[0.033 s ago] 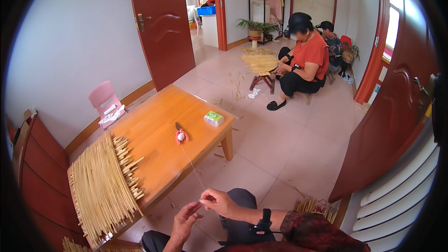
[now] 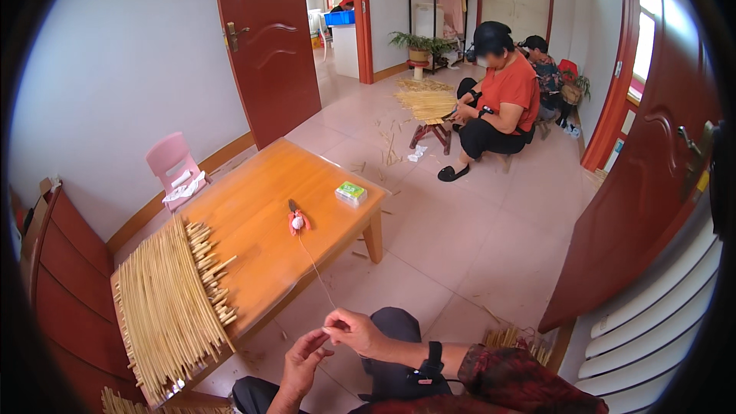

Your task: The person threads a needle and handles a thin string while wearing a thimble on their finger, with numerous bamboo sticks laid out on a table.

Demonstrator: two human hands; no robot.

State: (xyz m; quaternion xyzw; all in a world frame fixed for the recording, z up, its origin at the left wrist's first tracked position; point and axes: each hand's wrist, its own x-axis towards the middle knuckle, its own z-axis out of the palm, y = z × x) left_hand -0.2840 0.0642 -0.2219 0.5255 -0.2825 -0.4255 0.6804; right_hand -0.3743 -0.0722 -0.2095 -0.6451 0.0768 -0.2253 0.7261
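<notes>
My right hand [image 2: 359, 335] is closed, thumb and fingertips pinching a thin thread [image 2: 316, 268]. From there the thread runs up to a small white ball of thread [image 2: 297, 223] on the wooden table [image 2: 261, 176]. Beside the ball lie pliers [image 2: 304, 218] with red handles. My left hand [image 2: 304, 359] is half curled, its thumb apart from the fingers, and its fingertips meet those of my right hand. Whether it also touches the thread's end is too small to tell. A mat of straw-coloured stalks [image 2: 161, 299] covers the table's left end.
A green-and-white box [image 2: 351, 193] stands near the table's far right corner. Behind the table is a pink chair [image 2: 172, 161] with white paper. A co-worker in red [image 2: 510, 88] sits by a low stool of stalks [image 2: 425, 103]. A white radiator [image 2: 652, 337] is at right.
My right hand has shifted slightly left, so its fingertips now meet those of my left hand. The table things stay in place.
</notes>
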